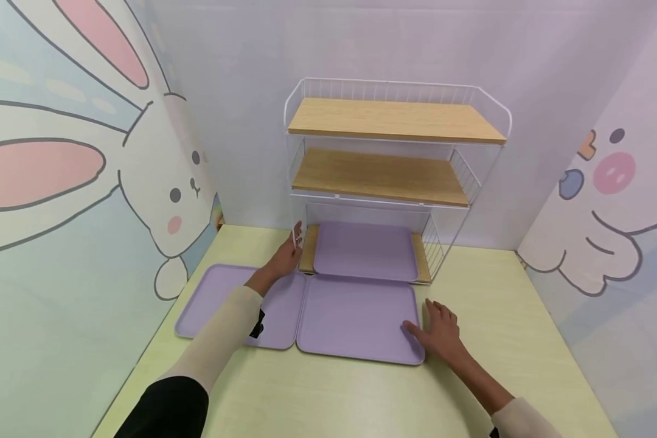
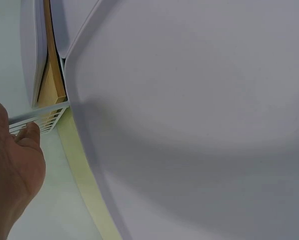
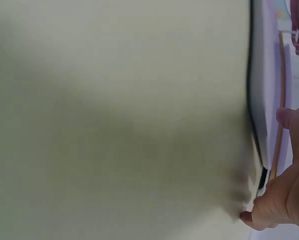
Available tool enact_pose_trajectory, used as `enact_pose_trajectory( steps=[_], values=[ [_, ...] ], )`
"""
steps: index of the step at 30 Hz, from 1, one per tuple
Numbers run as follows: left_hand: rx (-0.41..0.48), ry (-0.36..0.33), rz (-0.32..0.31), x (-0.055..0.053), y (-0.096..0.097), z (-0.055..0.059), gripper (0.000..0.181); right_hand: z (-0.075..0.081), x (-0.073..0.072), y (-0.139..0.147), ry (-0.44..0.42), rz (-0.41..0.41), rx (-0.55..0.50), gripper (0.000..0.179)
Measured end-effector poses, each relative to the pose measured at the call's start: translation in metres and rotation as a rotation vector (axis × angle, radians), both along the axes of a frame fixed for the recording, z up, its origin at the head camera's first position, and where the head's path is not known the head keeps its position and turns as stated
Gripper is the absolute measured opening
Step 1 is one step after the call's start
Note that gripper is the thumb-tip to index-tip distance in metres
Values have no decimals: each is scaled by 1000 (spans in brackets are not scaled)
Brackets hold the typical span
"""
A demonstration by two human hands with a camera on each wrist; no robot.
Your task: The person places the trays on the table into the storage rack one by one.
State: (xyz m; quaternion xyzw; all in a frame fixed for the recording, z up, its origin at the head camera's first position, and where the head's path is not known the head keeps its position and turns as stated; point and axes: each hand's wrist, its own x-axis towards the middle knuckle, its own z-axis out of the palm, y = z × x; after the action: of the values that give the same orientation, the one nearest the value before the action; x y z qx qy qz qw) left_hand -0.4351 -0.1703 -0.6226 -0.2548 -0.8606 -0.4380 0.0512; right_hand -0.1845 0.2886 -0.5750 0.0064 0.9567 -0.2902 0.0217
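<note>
My left hand (image 1: 286, 254) is at the left wire side of a white three-tier rack (image 1: 453, 234) with wooden shelves. Its fingers look mostly straight along the wires; the left wrist view partly hides their contact. A lilac tray (image 1: 365, 250) lies on the bottom shelf. Directly in front of the rack, a second lilac tray (image 1: 358, 319) rests on the table, and a third lilac tray (image 1: 219, 298) lies to its left beneath my left forearm. My right hand (image 1: 440, 331) is spread at the front tray's right edge, thumb over the rim, fingers beside it.
The rack's middle shelf (image 1: 380, 176) and top shelf (image 1: 394, 118) are bare wood. A pale yellow table (image 1: 328, 395) extends around the trays. Cloth walls with a printed rabbit (image 1: 164, 164) on the left and another cartoon animal (image 1: 597, 213) on the right enclose it.
</note>
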Motion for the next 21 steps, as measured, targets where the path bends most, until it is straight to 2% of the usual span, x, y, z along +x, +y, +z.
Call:
enact_pose_trajectory(
  steps=[2,3,6,7,9,10,11,12,13,14,16,18,19,20,21],
  values=[
    [0,-59,-10,13,5,20,78,-5,8,-3,26,19,6,94],
    [8,-43,-10,8,4,13,77,-8,10,-4,38,27,4,92],
    [16,-109,-10,41,16,55,77,-16,19,-8,107,38,-9,82],
    [26,-124,-10,50,19,65,78,-18,21,-9,130,35,-17,77],
    [46,-60,-25,45,15,53,78,-21,25,-12,179,6,-58,65],
    [60,-56,-39,49,15,57,78,-20,27,-14,194,-11,-78,59],
    [59,-25,-47,41,12,46,78,-20,28,-15,201,-31,-99,52],
    [60,-13,-58,43,10,47,77,-18,30,-16,195,-53,-127,48],
    [65,-5,-65,37,8,38,78,-17,31,-17,179,-74,-158,45],
    [48,-7,-55,36,7,37,77,-16,33,-18,160,-93,-183,42],
    [36,0,-37,32,6,33,77,-13,36,-20,113,-118,-209,42],
    [20,-37,-27,31,7,35,77,-11,40,-23,85,-137,-221,44],
    [12,-44,-12,21,5,24,78,-10,42,-24,78,-145,-223,45],
    [-1,-30,0,19,5,23,78,-9,43,-25,72,-155,-228,46],
    [3,-18,4,15,5,16,79,-8,45,-26,67,-162,-233,48]
  ],
)
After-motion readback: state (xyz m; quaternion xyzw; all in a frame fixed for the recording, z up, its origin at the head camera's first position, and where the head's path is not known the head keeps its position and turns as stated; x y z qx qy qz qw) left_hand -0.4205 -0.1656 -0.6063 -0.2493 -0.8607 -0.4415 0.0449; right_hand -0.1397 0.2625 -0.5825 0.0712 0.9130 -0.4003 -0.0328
